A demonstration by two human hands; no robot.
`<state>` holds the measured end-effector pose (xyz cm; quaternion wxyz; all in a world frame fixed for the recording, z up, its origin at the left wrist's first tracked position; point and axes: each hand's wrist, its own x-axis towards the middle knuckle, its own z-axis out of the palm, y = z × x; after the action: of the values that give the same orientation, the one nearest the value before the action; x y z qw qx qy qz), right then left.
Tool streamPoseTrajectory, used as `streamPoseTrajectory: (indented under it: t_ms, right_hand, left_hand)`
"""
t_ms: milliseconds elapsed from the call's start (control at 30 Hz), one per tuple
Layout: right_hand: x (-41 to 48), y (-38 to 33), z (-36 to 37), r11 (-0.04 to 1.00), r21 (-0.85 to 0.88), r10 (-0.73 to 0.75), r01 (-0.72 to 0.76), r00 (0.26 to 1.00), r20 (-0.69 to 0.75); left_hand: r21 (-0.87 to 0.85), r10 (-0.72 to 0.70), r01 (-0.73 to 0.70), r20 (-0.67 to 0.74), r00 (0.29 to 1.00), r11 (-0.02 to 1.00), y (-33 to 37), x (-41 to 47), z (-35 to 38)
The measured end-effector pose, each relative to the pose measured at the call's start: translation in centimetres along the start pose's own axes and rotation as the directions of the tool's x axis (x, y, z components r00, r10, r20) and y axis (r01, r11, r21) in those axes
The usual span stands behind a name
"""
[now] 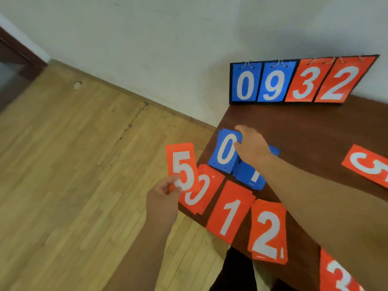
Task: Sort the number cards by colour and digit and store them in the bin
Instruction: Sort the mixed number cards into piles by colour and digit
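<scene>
My left hand (164,195) pinches a red card with a white 5 (182,166) by its lower edge, held upright over the table's left end. My right hand (251,147) rests on a blue 0 card (225,151), fingers curled over its right edge; whether it grips the card is unclear. Partly under my wrist lies a blue 1 pile (251,177). Along the near edge lie red piles: a red 0 (199,193), a red 1 (230,213), a red 2 (267,231) and a red 3 (340,274). No bin is in view.
A flip scoreboard (300,80) showing blue 0 9 and red 3 2 leans on the wall at the back of the dark wooden table (304,127). Another red card (367,165) lies at the right. Wooden floor (73,164) lies left of the table.
</scene>
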<state>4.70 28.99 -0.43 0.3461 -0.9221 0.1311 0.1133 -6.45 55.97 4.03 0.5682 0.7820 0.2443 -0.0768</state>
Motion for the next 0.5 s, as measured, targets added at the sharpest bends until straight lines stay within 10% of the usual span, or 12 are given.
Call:
streamPoseTrajectory:
  t_ms: [100, 300, 500]
  right_hand:
    - [-2.4, 0.3, -0.1, 0.998, -0.068, -0.008, 0.001, 0.995, -0.101]
    - [-12.6, 2.3, -3.8, 0.888, 0.441, 0.129, -0.127, 0.991, 0.025]
    - [-22.2, 10.0, -10.1, 0.812, 0.536, 0.33, -0.229, 0.939, -0.099]
  left_hand:
    - [0.057, 0.015, -0.018, 0.056, 0.998, 0.998, 0.2, -0.1, 0.1]
    - [0.147, 0.032, -0.086, 0.337, 0.941, 0.985, 2.2, -3.5, 5.4]
    - [0.237, 0.01, -0.29, 0.759, 0.651, 0.927, 4.6, -10.1, 15.5]
